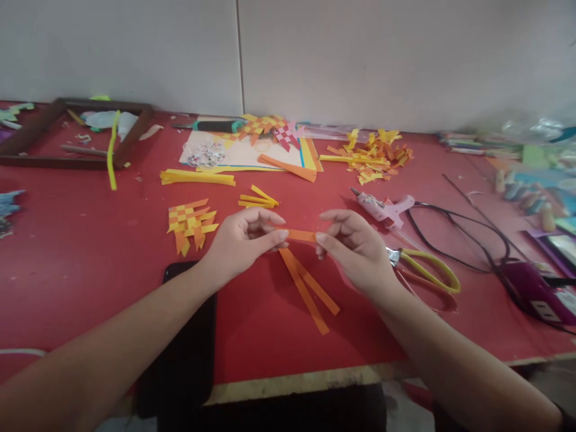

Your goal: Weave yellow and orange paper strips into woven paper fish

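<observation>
Pale wall panels (pixel 342 60) stand behind the far edge of the red table (pixel 81 270). I have bare room along its near edge, right of the overhanging phone (pixel 189 336). Fingertips pinched narrow, the left hand (pixel 240 243) and right hand (pixel 360 246) hold an orange strip (pixel 301 235) back from that edge's middle.

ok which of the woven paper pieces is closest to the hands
The orange-yellow woven piece just beside the left hand; the pink piece and the other orange-yellow ones lie grouped farther back.
</observation>
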Demonstrator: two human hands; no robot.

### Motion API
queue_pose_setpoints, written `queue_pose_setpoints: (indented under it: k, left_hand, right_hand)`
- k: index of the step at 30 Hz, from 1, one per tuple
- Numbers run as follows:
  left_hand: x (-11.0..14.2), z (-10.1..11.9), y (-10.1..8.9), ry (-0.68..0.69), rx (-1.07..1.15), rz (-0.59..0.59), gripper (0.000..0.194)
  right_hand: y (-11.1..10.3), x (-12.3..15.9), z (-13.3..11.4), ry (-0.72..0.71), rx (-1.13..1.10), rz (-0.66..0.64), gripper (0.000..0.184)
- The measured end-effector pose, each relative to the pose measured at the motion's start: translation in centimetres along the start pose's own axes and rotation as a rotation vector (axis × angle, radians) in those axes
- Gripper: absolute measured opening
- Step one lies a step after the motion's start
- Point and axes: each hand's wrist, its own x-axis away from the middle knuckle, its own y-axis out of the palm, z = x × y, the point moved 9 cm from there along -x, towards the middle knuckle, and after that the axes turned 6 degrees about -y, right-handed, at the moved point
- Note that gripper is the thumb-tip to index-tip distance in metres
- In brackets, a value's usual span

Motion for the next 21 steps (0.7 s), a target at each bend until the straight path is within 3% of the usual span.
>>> queue_pose_setpoints:
  k: [3, 7, 10, 12, 16, 21]
  left_hand:
    - [-0.2, 0.2, -0.1, 0.04, -0.127, 0.001, 0.034]
    - [0.5, 2.0, -0.7, 0.27, -0.529, 0.163, 0.023]
    - [1.6, 3.0, 1.1, 0.497, -0.924, 0.144, 0.021]
    - [2.1, 2.7, 2.3, 0.569, -1.121, 0.093, 0.026]
    - [1.8, 1.6, 2.6, 0.512, -1.272, 0.052, 0.027]
    - [1.3, 1.2, 2.3, 0.454, -1.196, -0.006, 0.014]
  right_hand:
    - [-0.9, -0.3, 1.2, 0.081, 0.07, 0.041, 0.027]
    - [-2.4, -0.8, 1.5, 0.051, 0.475, 0.069, 0.01]
    - [-2.2, -0.9, 0.6, -0.061, 0.778, 0.015, 0.005]
    - [-1.8, -0.8, -0.3, -0.154, 0.879, 0.019, 0.008]
    - [-1.4, -0.3, -2.0, -0.294, 0.915, 0.088, 0.009]
    - [-0.6, -0.1, -2.1, -0.284, 0.809, 0.02, 0.01]
